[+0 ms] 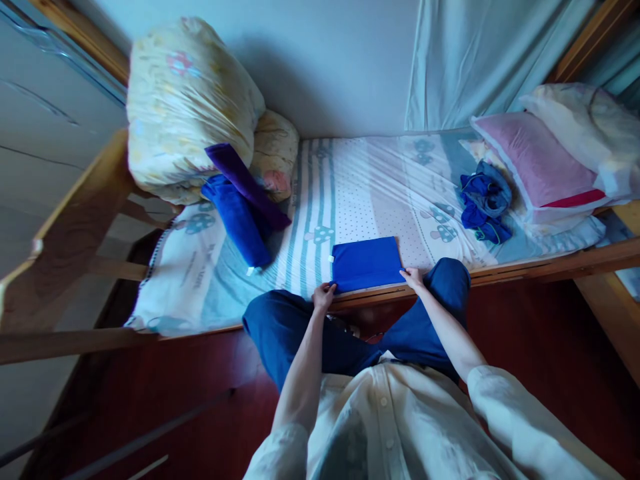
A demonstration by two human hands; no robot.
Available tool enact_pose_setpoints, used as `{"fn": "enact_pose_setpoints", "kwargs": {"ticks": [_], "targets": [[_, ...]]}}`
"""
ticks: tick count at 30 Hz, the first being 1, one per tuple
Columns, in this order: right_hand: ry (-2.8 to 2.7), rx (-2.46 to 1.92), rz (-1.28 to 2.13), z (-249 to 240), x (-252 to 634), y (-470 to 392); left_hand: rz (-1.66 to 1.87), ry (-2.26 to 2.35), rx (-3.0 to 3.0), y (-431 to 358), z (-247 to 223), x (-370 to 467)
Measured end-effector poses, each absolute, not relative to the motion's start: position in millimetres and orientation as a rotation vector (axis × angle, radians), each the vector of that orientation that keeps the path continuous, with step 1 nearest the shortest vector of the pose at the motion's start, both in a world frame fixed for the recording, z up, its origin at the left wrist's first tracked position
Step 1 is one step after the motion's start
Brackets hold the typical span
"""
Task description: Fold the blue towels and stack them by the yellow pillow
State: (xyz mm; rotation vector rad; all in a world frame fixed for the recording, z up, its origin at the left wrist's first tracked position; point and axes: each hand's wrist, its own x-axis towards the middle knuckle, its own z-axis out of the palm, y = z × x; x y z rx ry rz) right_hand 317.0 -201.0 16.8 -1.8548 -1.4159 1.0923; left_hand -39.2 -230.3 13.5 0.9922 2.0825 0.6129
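A blue cloth point(367, 264), folded into a flat rectangle, lies at the front edge of the bed with a small white tag on its left side. My left hand point(324, 295) pinches its near left corner. At the near right corner, my right hand point(412, 278) grips it between thumb and fingers. To the left on the sheet rest a rolled blue cloth point(239, 220) and a rolled purple cloth point(250, 187), the purple one lying partly over the blue.
Bulky floral bedding point(185, 113) is piled at the bed's left end, beside a wooden bed rail point(65, 233). On the right are a crumpled blue bundle point(485, 200) and a pink pillow point(540, 157). A pale curtain point(465, 60) hangs behind.
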Motion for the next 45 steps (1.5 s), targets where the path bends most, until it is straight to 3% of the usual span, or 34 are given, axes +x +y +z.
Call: {"fn": "enact_pose_setpoints", "kwargs": {"ticks": [21,35,41,45], "targets": [[-1.321,-1.886,1.028,-3,319,-198,0.623,2.102,1.021,-229,21,-37],[-1.363,-1.860,0.949,9,320,-199,0.668,2.093,1.091,-231,29,-35],[-1.857,-1.713,0.608,37,303,-211,0.664,1.895,1.732,-235,33,-27],[-2.239,-1.610,0.604,48,292,-220,0.476,1.729,1.970,-241,24,-16]]}}
